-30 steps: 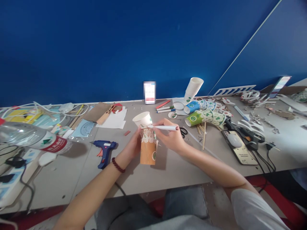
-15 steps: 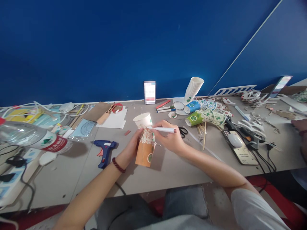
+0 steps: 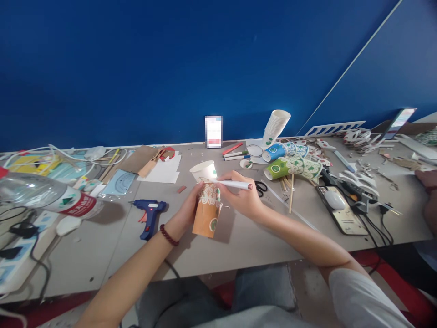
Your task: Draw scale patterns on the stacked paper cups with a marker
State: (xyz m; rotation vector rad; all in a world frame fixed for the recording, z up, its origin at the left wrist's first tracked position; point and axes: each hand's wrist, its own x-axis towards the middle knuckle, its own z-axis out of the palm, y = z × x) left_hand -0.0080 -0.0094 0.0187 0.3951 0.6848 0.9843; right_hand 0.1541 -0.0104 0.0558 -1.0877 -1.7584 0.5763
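Note:
My left hand (image 3: 190, 206) is closed around the side of a paper cup piece (image 3: 206, 216), two cups joined end to end. Its near half is orange-brown with a green round logo, and its white far end carries orange scallop drawings below the open rim. In my right hand (image 3: 242, 195) is a marker pen (image 3: 235, 184) with a white barrel and reddish end. The pen lies across the white cup, its tip at the drawn pattern; whether the tip touches is too small to tell. A blue glue gun (image 3: 150, 215) lies left of my left hand.
Coloured cup pieces, one blue (image 3: 273, 151) and one green (image 3: 278, 169), lie at right. A cup stack (image 3: 276, 127) and phone (image 3: 214, 132) stand behind. Scissors (image 3: 261, 187), a water bottle (image 3: 75, 200), a power strip (image 3: 30, 255) and another person's hand (image 3: 426, 180) are around.
Almost nothing differs. Both hands keep their holds on the cup piece and the marker pen, and the pen stays at nearly the same spot on the white cup.

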